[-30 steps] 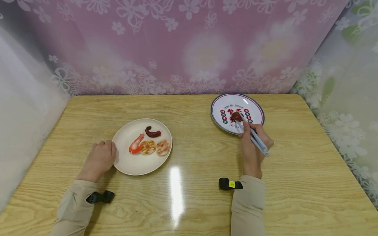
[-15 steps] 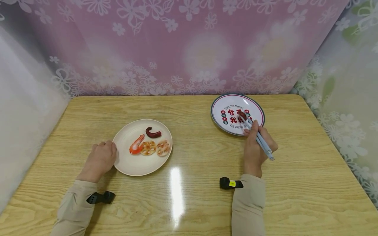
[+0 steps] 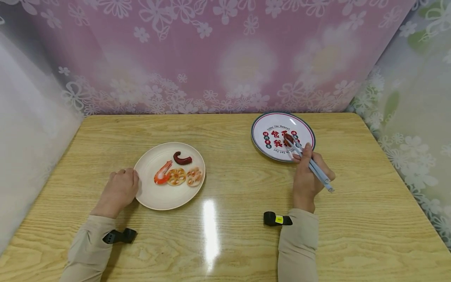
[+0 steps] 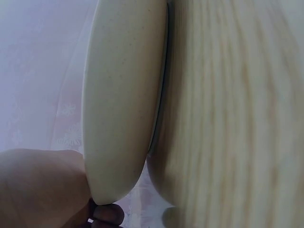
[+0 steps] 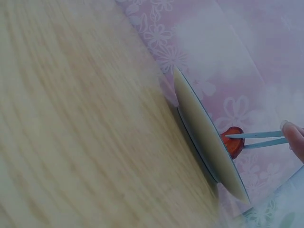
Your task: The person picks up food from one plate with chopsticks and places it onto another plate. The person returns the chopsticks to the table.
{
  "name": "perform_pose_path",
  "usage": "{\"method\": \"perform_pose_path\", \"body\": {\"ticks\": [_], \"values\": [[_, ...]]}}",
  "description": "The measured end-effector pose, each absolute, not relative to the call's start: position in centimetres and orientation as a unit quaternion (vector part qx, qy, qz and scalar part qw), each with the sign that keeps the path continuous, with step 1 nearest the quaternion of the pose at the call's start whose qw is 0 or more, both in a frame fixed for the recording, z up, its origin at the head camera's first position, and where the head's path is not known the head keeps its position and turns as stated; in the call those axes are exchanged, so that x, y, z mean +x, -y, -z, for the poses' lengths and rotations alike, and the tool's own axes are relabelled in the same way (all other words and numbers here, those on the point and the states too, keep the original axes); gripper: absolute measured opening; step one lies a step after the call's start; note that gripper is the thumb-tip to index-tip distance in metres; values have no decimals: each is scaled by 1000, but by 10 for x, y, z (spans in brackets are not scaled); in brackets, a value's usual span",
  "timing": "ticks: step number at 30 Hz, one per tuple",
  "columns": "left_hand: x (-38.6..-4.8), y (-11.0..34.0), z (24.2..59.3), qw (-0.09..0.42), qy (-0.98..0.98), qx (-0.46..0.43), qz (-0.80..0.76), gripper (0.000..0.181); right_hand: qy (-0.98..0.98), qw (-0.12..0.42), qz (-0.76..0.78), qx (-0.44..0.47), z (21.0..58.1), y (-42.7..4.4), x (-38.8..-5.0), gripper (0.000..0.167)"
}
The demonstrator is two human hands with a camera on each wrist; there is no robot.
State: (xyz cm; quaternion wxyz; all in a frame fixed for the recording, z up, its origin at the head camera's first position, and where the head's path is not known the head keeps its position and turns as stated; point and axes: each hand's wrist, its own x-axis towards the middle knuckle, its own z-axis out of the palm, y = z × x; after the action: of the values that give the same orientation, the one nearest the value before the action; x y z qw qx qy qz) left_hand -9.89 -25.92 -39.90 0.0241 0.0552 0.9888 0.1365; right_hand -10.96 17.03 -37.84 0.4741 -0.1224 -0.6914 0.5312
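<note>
My left hand (image 3: 121, 188) grips the left rim of a cream plate (image 3: 151, 194); in the left wrist view, fingertips (image 4: 109, 213) curl at its edge. On that plate lie a shrimp (image 3: 163, 173), two lotus root slices (image 3: 177, 176) and a dark red octopus tentacle (image 3: 182, 158). My right hand (image 3: 310, 176) holds light blue chopsticks (image 3: 318, 172) over the near right rim of a white plate with red lettering (image 3: 262, 123). Their tips pinch a reddish-brown food piece (image 3: 289, 138). The right wrist view shows this piece (image 5: 234, 148) just above the plate's rim.
Both plates stand on a wood-grain table (image 3: 232, 176), the lettered one near its back edge. A pink floral curtain (image 3: 211, 58) hangs behind, with pale cloth at both sides. Each wrist bears a black strap with a small device (image 3: 278, 219).
The chopsticks carried the food piece slightly right from the lettered plate's centre, and the right hand shifted right and toward me. The left hand and cream plate stayed put.
</note>
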Motion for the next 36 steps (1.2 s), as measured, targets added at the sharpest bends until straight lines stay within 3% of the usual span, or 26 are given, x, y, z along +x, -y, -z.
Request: {"method": "perform_pose_path", "body": {"ticks": [11,36], "values": [[-100,259,399,24,-990,53,-132,36,717,467,-512,-79,386,-173,-114,42],[-99,258,398,28,-989,55,-134,36,734,479,-479,-40,377,-146,-112,32]]}}
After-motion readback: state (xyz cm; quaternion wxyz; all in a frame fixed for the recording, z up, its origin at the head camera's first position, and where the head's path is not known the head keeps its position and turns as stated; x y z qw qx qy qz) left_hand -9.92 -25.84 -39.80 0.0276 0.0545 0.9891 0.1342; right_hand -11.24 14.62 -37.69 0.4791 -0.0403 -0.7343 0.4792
